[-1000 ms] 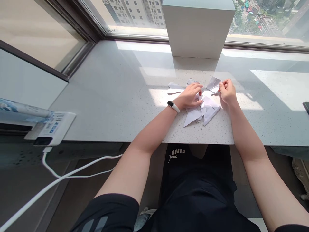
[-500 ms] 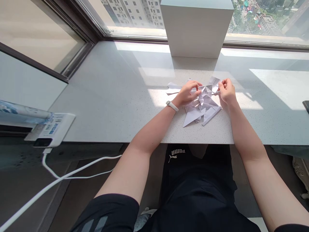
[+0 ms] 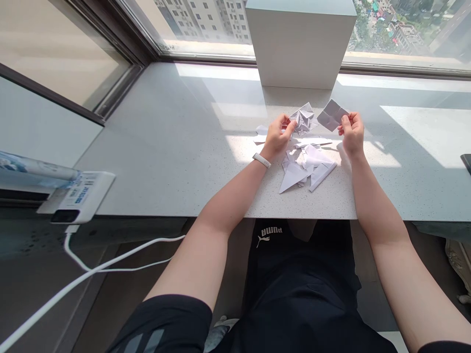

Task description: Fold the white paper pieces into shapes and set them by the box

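Two hands and one loose scatter of white paper are catalogued at a window counter. Largest is the speckled pale stone counter, backed along its far edge by a window pane. A square white pillar is set against the glass, beyond the paper. Black Puma shorts are worn below the counter's near edge. A white box-shaped device is placed at the near left, and a white cable is looped below it. Both hands are held apart, raised above the counter right of centre. A crumpled, many-creased paper form is pinched at its left side by the left hand. A small folded paper square is gripped by the right hand. Loose paper scraps lie just below them, including a triangular piece and a folded strip. A white wristband is worn on the left wrist.
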`<control>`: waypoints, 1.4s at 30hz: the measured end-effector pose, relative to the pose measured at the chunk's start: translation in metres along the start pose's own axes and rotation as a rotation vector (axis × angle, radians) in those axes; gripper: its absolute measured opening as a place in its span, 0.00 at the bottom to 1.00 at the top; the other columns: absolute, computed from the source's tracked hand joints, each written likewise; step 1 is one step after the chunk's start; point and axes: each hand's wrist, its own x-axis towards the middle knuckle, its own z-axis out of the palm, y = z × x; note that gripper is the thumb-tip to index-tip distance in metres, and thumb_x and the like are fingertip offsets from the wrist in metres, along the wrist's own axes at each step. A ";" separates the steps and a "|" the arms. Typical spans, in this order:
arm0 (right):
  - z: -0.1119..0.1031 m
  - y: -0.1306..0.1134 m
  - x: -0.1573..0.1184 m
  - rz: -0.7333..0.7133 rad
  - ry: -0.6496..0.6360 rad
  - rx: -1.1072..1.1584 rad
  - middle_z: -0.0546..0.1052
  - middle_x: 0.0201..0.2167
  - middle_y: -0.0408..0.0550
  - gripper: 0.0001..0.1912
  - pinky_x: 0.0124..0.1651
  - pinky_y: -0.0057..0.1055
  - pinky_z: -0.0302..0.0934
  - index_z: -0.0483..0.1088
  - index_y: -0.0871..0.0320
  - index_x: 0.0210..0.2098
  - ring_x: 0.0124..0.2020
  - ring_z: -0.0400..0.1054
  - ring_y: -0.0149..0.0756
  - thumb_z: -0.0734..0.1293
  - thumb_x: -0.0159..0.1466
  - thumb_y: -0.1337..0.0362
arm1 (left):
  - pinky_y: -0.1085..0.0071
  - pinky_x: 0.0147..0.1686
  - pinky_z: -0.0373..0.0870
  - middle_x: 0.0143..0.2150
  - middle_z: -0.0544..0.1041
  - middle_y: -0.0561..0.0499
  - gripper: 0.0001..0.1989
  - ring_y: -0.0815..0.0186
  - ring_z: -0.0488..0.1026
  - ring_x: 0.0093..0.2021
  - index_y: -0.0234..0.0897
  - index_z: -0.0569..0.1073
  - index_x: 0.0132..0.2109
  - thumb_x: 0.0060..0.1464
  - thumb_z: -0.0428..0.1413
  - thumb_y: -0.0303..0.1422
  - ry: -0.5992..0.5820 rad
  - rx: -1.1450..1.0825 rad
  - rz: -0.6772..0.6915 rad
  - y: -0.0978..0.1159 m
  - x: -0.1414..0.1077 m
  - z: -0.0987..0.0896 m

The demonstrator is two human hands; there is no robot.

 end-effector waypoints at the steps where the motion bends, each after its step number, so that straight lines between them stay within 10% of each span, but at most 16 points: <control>1: -0.001 -0.005 0.000 -0.017 0.001 0.026 0.81 0.53 0.57 0.34 0.55 0.55 0.80 0.76 0.46 0.58 0.53 0.80 0.54 0.66 0.79 0.23 | 0.51 0.53 0.88 0.40 0.82 0.48 0.21 0.57 0.84 0.44 0.46 0.75 0.43 0.83 0.66 0.53 -0.007 -0.001 -0.006 0.002 -0.001 0.000; 6: 0.003 -0.027 -0.006 -0.054 -0.126 0.101 0.83 0.65 0.57 0.32 0.64 0.56 0.82 0.78 0.46 0.52 0.64 0.81 0.56 0.72 0.76 0.24 | 0.52 0.57 0.87 0.43 0.84 0.47 0.19 0.57 0.84 0.47 0.45 0.75 0.42 0.84 0.65 0.48 -0.077 0.027 -0.023 0.008 -0.006 0.001; 13: 0.016 -0.020 -0.014 0.117 -0.256 0.155 0.76 0.38 0.46 0.28 0.46 0.48 0.79 0.72 0.47 0.44 0.38 0.71 0.42 0.83 0.71 0.34 | 0.55 0.60 0.85 0.50 0.90 0.45 0.11 0.55 0.87 0.54 0.44 0.79 0.45 0.80 0.69 0.39 -0.166 0.097 -0.027 0.014 -0.006 0.003; 25: 0.016 -0.042 -0.019 0.272 -0.325 0.121 0.75 0.37 0.45 0.22 0.40 0.44 0.75 0.76 0.47 0.48 0.34 0.67 0.39 0.82 0.70 0.42 | 0.56 0.62 0.85 0.49 0.91 0.45 0.11 0.57 0.87 0.52 0.44 0.81 0.44 0.80 0.69 0.40 -0.157 0.049 0.000 0.014 -0.004 0.006; 37: 0.011 -0.002 -0.009 0.347 0.013 0.060 0.76 0.37 0.46 0.26 0.32 0.42 0.76 0.72 0.48 0.49 0.34 0.78 0.43 0.82 0.71 0.38 | 0.48 0.63 0.85 0.49 0.89 0.41 0.10 0.48 0.86 0.56 0.46 0.80 0.45 0.77 0.69 0.41 -0.141 0.202 0.081 0.006 -0.006 0.008; 42: -0.002 0.008 -0.006 0.131 0.046 -0.227 0.75 0.42 0.51 0.27 0.53 0.57 0.79 0.76 0.52 0.63 0.50 0.80 0.58 0.80 0.73 0.44 | 0.45 0.64 0.85 0.48 0.88 0.41 0.11 0.48 0.86 0.55 0.47 0.79 0.44 0.79 0.67 0.42 -0.096 0.228 0.103 0.006 -0.007 0.008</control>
